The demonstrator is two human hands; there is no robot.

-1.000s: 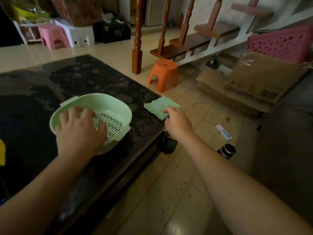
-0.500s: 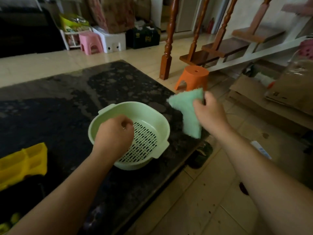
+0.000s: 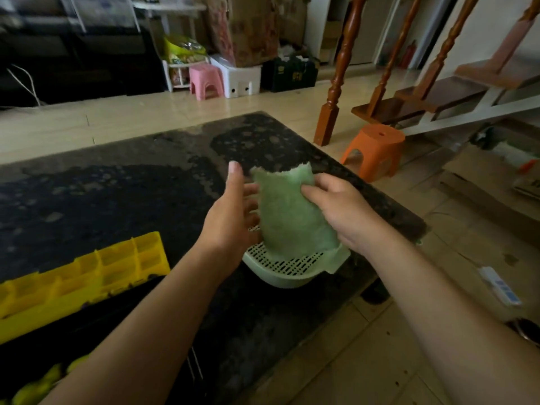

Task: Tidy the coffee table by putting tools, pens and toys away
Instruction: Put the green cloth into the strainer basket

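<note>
A green cloth (image 3: 287,211) hangs upright over the pale green perforated basket (image 3: 295,266), which sits on the dark coffee table (image 3: 117,194) near its right edge. My right hand (image 3: 340,211) grips the cloth at its right side, thumb across the front. My left hand (image 3: 233,211) is lifted off the basket, fingers straight, just left of the cloth and touching or nearly touching its edge. The cloth and both hands hide most of the basket.
A yellow compartment tray (image 3: 84,276) lies at the table's left. Yellow-green objects (image 3: 38,384) show at the bottom left. On the floor to the right are an orange stool (image 3: 375,149), a white and blue item (image 3: 499,285) and flattened cardboard (image 3: 482,182). Stairs rise at the far right.
My right hand picked the cloth up from the table's edge and carried it left over the basket. My left hand let go of the basket and rose beside the cloth.
</note>
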